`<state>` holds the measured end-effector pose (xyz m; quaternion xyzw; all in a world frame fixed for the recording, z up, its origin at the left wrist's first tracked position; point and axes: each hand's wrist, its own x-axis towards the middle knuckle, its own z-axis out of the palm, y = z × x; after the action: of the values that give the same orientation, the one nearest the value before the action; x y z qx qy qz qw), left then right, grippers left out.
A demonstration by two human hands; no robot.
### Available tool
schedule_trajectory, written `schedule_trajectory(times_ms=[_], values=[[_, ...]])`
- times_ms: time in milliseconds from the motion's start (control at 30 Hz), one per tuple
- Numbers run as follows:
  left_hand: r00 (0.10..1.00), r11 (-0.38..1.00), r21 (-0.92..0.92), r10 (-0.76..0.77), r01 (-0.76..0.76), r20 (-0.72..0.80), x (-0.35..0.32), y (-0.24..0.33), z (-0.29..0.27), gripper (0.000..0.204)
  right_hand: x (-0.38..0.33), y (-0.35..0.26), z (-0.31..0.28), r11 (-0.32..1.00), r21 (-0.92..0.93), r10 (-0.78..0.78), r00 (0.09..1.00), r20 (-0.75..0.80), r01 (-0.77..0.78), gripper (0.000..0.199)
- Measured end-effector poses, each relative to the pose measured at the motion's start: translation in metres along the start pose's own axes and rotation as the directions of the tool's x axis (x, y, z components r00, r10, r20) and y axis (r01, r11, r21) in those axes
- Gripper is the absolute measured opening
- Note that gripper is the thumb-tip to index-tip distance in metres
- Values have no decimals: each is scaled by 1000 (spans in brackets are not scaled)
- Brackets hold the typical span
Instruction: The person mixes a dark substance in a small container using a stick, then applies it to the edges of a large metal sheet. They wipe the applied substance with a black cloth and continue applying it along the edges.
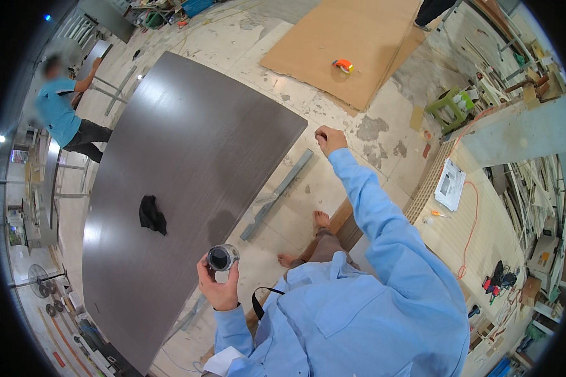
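My left hand (220,286) is wrapped round a small round jar (222,257) with a dark opening or top, held over the near edge of a large dark brown panel (195,144). Stretched out ahead, my right hand (331,139) is closed just off the panel's right corner. Whatever its fingers may pinch is too small or hidden to make out. A crumpled black cloth (151,215) lies on the panel, apart from both hands.
Beyond the panel, cardboard sheets (333,38) on the floor bear an orange tape dispenser (343,66). At right, a ribbed cream-coloured bench (446,242) carries papers (450,185) and an orange cable. A person in a blue shirt (60,107) stands at left. A green stool (449,108) stands far right.
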<state>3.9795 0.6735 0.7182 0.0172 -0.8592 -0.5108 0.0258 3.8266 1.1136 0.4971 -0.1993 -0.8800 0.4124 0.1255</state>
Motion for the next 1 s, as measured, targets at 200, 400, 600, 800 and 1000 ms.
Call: schedule_trajectory(times_ms=[200,400,600,800,1000], values=[[1000,1000,5,-2,2,-1,-2,0,-1,58,-6,-5,-3,997,-55,-53,991,127,60,9],[1000,1000,27,-13,14,-9,-4,-2,-3,59,-15,-12,-1,984,-23,-178,984,1,178,9],[1000,1000,5,-5,5,-10,-5,-1,-6,58,-22,-17,7,988,-6,-157,981,-113,157,8],[1000,1000,22,-12,12,-10,-5,1,-7,58,-22,-18,9,973,-64,-211,963,165,224,8],[1000,1000,27,-11,11,-12,-5,-2,-10,58,-16,-10,6,998,11,-56,997,-49,57,11]])
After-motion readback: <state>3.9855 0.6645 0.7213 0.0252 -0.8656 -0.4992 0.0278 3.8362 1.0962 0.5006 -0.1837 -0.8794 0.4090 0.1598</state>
